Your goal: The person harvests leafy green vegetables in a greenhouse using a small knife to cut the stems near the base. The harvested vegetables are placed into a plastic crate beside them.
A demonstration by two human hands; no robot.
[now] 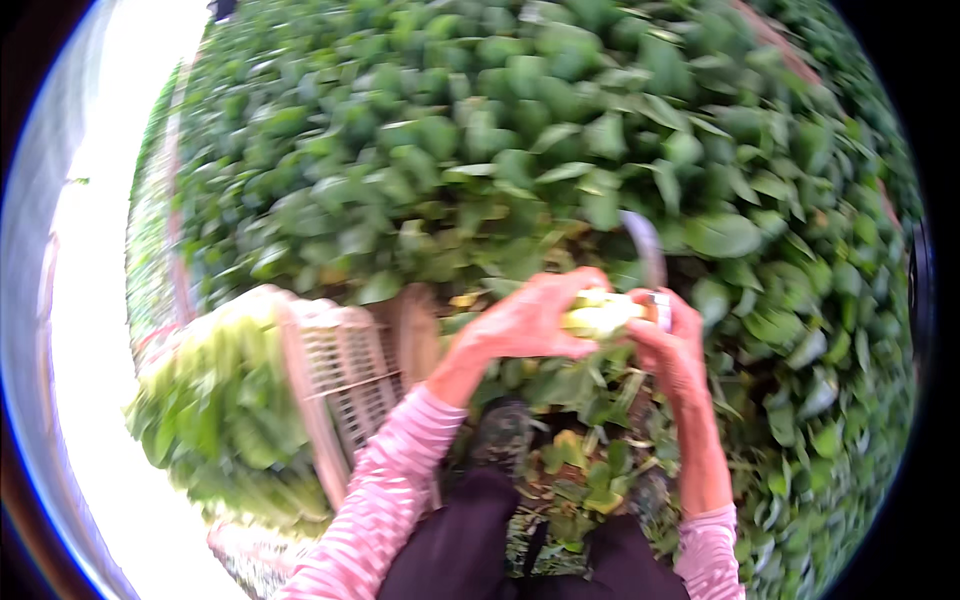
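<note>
My left hand point(536, 315) grips the pale cut base of a leafy green vegetable point(600, 316), whose leaves hang down below the hand. Close against it on the right, my right hand point(671, 330) is closed around a small sickle point(646, 244). The sickle's curved blade points up and away from me, and its handle is mostly hidden in the fist. My right fingers reach the vegetable's stem end, but motion blur hides the exact contact.
A slatted plastic crate point(352, 356) stands at my left, heaped with harvested leafy greens point(232, 405). Dense standing leafy plants point(480, 135) spread ahead and to the right. Fallen and yellowing leaves point(574, 450) lie on the ground between my shoes point(504, 433).
</note>
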